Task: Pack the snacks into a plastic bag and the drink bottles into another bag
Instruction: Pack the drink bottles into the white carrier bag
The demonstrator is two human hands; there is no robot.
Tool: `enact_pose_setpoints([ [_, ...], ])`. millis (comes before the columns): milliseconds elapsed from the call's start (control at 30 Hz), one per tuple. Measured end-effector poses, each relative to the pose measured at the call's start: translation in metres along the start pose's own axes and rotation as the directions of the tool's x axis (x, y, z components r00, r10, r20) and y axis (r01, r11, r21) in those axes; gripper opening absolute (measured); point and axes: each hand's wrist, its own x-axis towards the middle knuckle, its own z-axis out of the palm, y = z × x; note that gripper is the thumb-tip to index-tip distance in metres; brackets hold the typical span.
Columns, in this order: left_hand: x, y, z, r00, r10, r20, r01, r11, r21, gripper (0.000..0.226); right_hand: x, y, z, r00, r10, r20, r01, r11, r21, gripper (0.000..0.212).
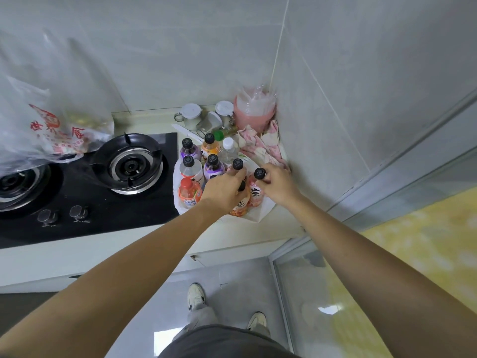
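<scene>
- Pale tiled walls are meeting in a corner above a light countertop (pixel 144 236), with a black gas stove (pixel 85 192) sitting on its left part.
- Drink bottles (pixel 191 169) are standing clustered upright on a white plastic bag (pixel 260 213) spread flat on the counter right of the stove.
- Left hand (pixel 223 192) is gripping the neck of a pink black-capped bottle (pixel 238 164), fingers curled round it.
- Right hand (pixel 277 184) is pinching another pink bottle (pixel 260 173) just under its black cap.
- Another plastic bag (pixel 44 125), translucent with red print, is sitting at the far left over the stove.
- Jars (pixel 191 115) and a pink patterned cloth (pixel 260 146) are lying behind the bottles in the corner.
</scene>
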Motion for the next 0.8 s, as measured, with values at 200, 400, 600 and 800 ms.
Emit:
enact_pose_setpoints([
  [200,0.014,0.003,0.001,0.971,0.236,-0.046,-0.226,0.96,0.165,0.065,-0.006,0.022,0.017,0.992,0.087,-0.094,-0.078,0.992,0.094,0.031],
  [400,0.035,0.008,0.016,0.965,0.211,0.159,-0.237,0.957,0.169,0.074,-0.027,0.063,0.052,0.884,0.467,-0.032,-0.457,0.876,0.154,0.041],
  [600,0.051,0.011,0.027,0.961,0.253,0.116,-0.271,0.944,0.19,0.046,-0.029,0.077,0.097,0.671,0.699,0.247,-0.73,0.563,0.388,0.043],
  [800,0.059,0.009,0.036,0.964,0.239,0.118,-0.259,0.942,0.214,0.062,-0.021,0.078,0.124,0.671,0.713,0.203,-0.719,0.559,0.412,0.033],
])
